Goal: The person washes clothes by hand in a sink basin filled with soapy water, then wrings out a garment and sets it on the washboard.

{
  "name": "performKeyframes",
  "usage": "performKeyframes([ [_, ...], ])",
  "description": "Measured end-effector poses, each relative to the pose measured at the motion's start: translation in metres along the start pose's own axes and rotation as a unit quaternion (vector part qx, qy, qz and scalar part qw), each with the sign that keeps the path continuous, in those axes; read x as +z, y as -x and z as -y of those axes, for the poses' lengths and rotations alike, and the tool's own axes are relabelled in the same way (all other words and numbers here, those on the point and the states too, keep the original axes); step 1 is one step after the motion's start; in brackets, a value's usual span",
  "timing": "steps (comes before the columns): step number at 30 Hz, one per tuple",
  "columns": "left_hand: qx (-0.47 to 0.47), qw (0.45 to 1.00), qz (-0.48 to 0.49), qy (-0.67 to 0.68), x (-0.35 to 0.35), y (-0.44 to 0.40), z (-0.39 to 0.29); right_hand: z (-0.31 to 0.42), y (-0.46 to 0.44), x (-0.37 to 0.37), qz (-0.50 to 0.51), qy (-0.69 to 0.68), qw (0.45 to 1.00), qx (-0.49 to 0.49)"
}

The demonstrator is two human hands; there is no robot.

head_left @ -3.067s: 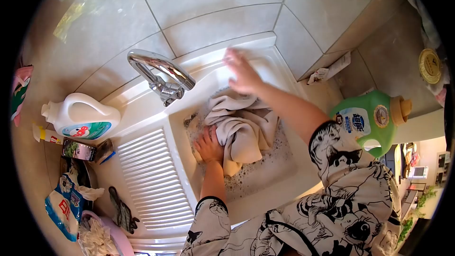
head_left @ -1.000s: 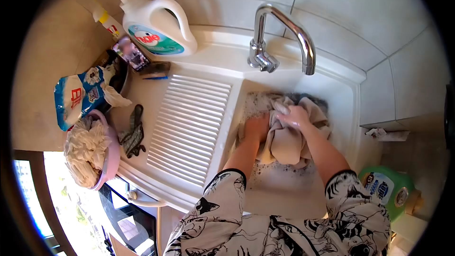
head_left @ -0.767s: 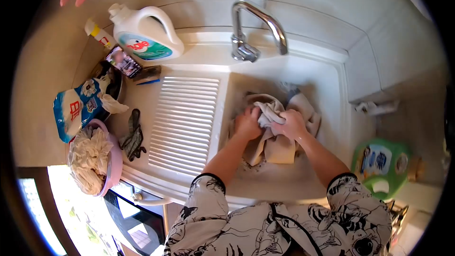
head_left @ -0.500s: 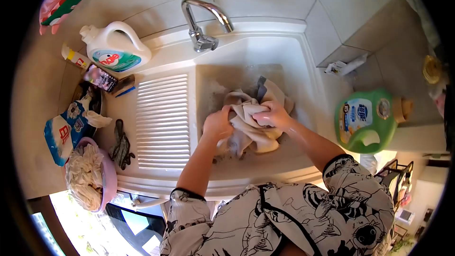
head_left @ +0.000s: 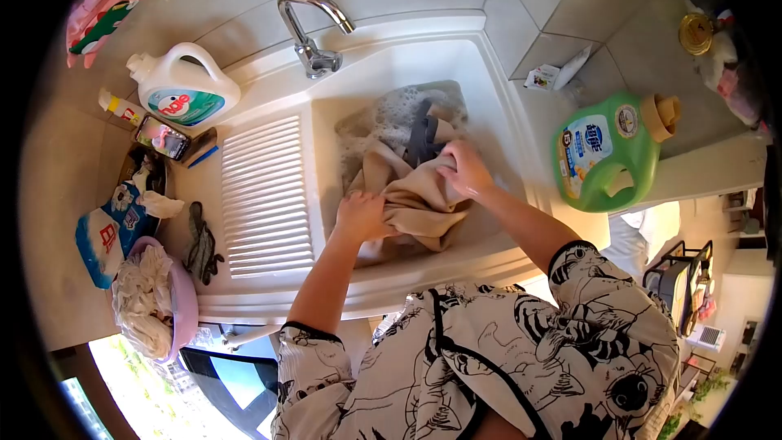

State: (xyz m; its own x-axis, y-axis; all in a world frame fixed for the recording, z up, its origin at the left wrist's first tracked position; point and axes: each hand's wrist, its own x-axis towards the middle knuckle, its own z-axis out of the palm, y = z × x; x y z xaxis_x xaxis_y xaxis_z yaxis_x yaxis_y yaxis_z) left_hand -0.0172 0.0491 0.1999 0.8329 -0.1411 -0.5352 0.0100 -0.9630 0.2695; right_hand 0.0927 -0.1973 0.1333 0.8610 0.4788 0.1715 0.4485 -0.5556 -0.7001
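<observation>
A wet beige garment point(head_left: 423, 200) with a dark grey part point(head_left: 424, 137) lies bunched in the white sink point(head_left: 494, 114), partly in soapy water point(head_left: 395, 106). My left hand point(head_left: 364, 215) is closed on its near left edge, with the fingertips hidden in the folds. On the right side, my right hand point(head_left: 467, 169) grips a fold of the same cloth between thumb and fingers. The cloth stretches between both hands, and its dark part trails toward the foam at the back.
Left of the basin is a ribbed washboard point(head_left: 267, 195). A chrome faucet point(head_left: 314, 33) stands behind it. A white detergent bottle point(head_left: 183, 85), phone point(head_left: 161, 137), blue-handled brush point(head_left: 202, 155) and purple basin of cloth point(head_left: 186, 310) are at left; a green detergent bottle point(head_left: 607, 155) is at right.
The garment is spread wider, with my hands farther apart. Its dark grey part shows more, and foamy water is now visible behind it. The whole view has shifted slightly.
</observation>
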Motion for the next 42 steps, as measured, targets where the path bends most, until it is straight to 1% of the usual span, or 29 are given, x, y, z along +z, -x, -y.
performKeyframes([
  [1, 0.032, 0.993, -0.108, -0.045, 0.004, 0.001, -0.003, -0.005, 0.000, 0.001, 0.001, 0.001, 1.000, 0.003],
  [3, 0.022, 0.991, -0.129, -0.020, 0.013, -0.009, -0.009, 0.003, -0.006, -0.002, -0.038, 0.206, 0.976, 0.059],
  [4, 0.011, 0.988, -0.151, 0.001, 0.018, -0.015, -0.012, 0.009, -0.008, 0.001, -0.036, 0.205, 0.976, 0.060],
  [5, 0.011, 0.989, -0.151, 0.002, 0.023, -0.021, -0.014, 0.014, -0.011, 0.004, -0.011, 0.227, 0.969, 0.097],
  [6, -0.025, 0.993, -0.115, 0.017, 0.028, -0.027, -0.017, 0.019, -0.017, 0.006, 0.014, 0.249, 0.959, 0.133],
  [7, -0.060, 0.995, -0.078, 0.032, 0.032, -0.033, -0.015, 0.023, -0.023, 0.007, 0.015, 0.249, 0.959, 0.134],
  [9, -0.069, 0.996, -0.055, 0.028, 0.043, -0.050, -0.008, 0.027, -0.035, 0.008, 0.100, 0.286, 0.939, 0.163],
  [12, -0.097, 0.995, -0.006, 0.025, 0.048, -0.062, -0.011, 0.021, -0.059, 0.017, 0.166, 0.287, 0.925, 0.184],
  [13, -0.113, 0.993, 0.018, 0.019, 0.045, -0.066, -0.011, 0.017, -0.070, 0.021, 0.166, 0.284, 0.926, 0.183],
  [17, -0.116, 0.992, 0.030, 0.041, 0.057, -0.083, -0.004, 0.000, -0.099, 0.044, 0.215, 0.258, 0.911, 0.238],
  [19, -0.099, 0.990, -0.018, 0.100, 0.067, -0.089, -0.002, -0.010, -0.109, 0.052, 0.233, 0.267, 0.900, 0.256],
  [21, -0.101, 0.990, -0.018, 0.093, 0.072, -0.096, -0.001, -0.029, -0.119, 0.067, 0.202, 0.261, 0.910, 0.249],
  [23, -0.107, 0.991, -0.019, 0.082, 0.080, -0.101, 0.002, -0.090, -0.129, 0.106, 0.206, 0.242, 0.909, 0.271],
  [24, -0.099, 0.990, -0.053, 0.087, 0.085, -0.103, 0.002, -0.133, -0.129, 0.133, 0.204, 0.225, 0.908, 0.290],
  [25, -0.092, 0.988, -0.088, 0.092, 0.091, -0.104, 0.003, -0.187, -0.115, 0.157, 0.172, 0.243, 0.937, 0.184],
  [26, -0.098, 0.987, -0.085, 0.092, 0.098, -0.106, 0.004, -0.239, -0.101, 0.180, 0.132, 0.274, 0.950, 0.069],
  [27, -0.094, 0.987, -0.106, 0.082, 0.106, -0.109, 0.004, -0.234, -0.104, 0.175, 0.084, 0.312, 0.946, -0.039],
  [28, -0.087, 0.985, -0.127, 0.071, 0.114, -0.111, 0.006, -0.227, -0.105, 0.173, 0.065, 0.242, 0.967, 0.045],
  [29, -0.088, 0.986, -0.124, 0.073, 0.121, -0.114, 0.009, -0.163, -0.122, 0.143, 0.031, 0.162, 0.978, 0.126],
  [30, -0.091, 0.982, -0.067, 0.153, 0.125, -0.118, 0.011, -0.087, -0.142, 0.107, -0.014, 0.085, 0.976, 0.199],
  [31, -0.092, 0.968, -0.011, 0.233, 0.124, -0.121, 0.011, -0.081, -0.145, 0.106, -0.013, 0.089, 0.976, 0.200],
  [33, -0.081, 0.967, -0.019, 0.242, 0.111, -0.124, 0.009, -0.074, -0.165, 0.096, 0.134, 0.246, 0.924, 0.262],
  [34, -0.073, 0.966, -0.023, 0.248, 0.103, -0.125, 0.010, -0.070, -0.169, 0.087, 0.129, 0.248, 0.925, 0.257],
  [36, -0.054, 0.964, -0.027, 0.258, 0.091, -0.121, 0.011, -0.053, -0.173, 0.061, 0.273, 0.106, 0.912, 0.288],
  [37, -0.043, 0.963, -0.024, 0.265, 0.089, -0.117, 0.008, -0.041, -0.165, 0.050, 0.270, 0.110, 0.912, 0.290],
  [38, -0.036, 0.963, -0.024, 0.267, 0.092, -0.113, 0.006, -0.018, -0.148, 0.036, 0.256, 0.119, 0.929, 0.239],
  [40, -0.068, 0.978, -0.135, 0.145, 0.099, -0.111, 0.006, 0.015, -0.106, 0.012, 0.225, 0.113, 0.957, 0.147],
  [41, -0.061, 0.978, -0.137, 0.146, 0.098, -0.111, 0.006, 0.028, -0.082, 0.005, 0.206, 0.095, 0.968, 0.105],
  [42, -0.064, 0.982, -0.131, 0.122, 0.094, -0.110, 0.006, 0.038, -0.060, -0.001, 0.223, 0.131, 0.965, 0.045],
])
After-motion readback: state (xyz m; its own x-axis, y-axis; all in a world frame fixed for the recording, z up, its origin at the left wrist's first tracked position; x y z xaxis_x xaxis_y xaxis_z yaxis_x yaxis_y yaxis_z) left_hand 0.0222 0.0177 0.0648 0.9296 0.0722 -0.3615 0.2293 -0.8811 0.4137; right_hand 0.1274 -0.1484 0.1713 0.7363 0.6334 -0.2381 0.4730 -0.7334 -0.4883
